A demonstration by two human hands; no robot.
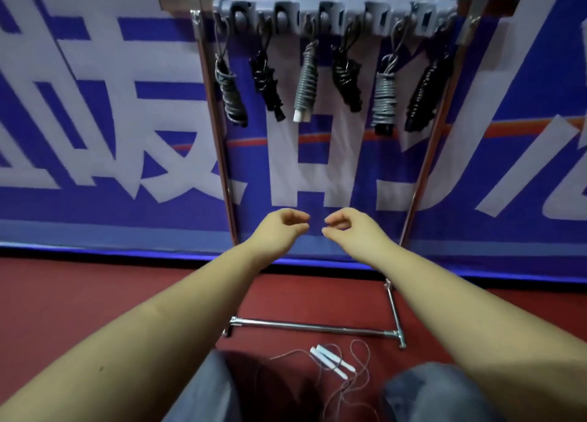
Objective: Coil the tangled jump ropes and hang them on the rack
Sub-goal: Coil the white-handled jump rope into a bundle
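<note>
Both hands are raised in front of the rack [425,173], close together but not touching: the left hand [281,227] and the right hand [349,227] each have loosely curled fingers facing the other, and neither holds anything. Behind them the metal rack stands on the red floor [95,294] against a blue and white banner [95,119]. Its grey hook bar [336,8] runs across the top, and six coiled jump ropes hang from it side by side: a grey one [230,94] at the left, then a black one [266,84], a grey one with white handle ends [305,86], another black one [346,78], a grey one [384,99] and a black one [424,94] at the right. One loose jump rope [332,361] lies uncoiled on the floor just in front of the rack's base bar [311,326], its two white handles side by side and its thin cord trailing in loops between the person's knees [428,393].
</note>
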